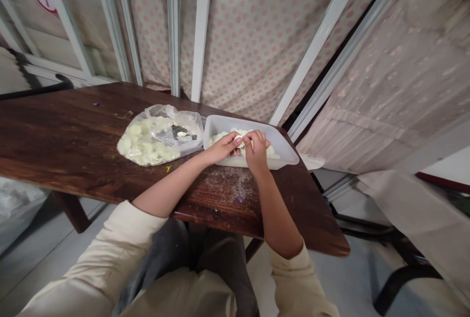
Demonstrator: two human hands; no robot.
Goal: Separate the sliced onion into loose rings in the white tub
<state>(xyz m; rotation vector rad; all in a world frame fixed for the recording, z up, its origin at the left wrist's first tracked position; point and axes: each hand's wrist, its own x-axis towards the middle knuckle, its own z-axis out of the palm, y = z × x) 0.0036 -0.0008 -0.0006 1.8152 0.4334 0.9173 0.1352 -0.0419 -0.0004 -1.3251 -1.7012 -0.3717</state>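
Over a white plastic tub (pixel 286 153) my left hand (pixel 224 147) and my right hand (pixel 256 147) meet, fingertips close together. Between them is a small whitish piece (pixel 240 142), pinched by the fingers of both hands; its exact shape is too small to tell. Pale yellow-white pieces (pixel 271 152) lie in the tub beneath the hands. Left of the tub, and touching it, a clear plastic bag (pixel 157 136) rests on the table with many round, pale yellow-green pieces inside.
The dark wooden table (pixel 73 136) has white specks (pixel 227 182) scattered near its front edge, and a purple bit (pixel 239 200). A yellow scrap (pixel 168 168) lies before the bag. Framed panes with dotted curtain (pixel 249 38) stand behind. Black chair parts (pixel 400 278) are at right.
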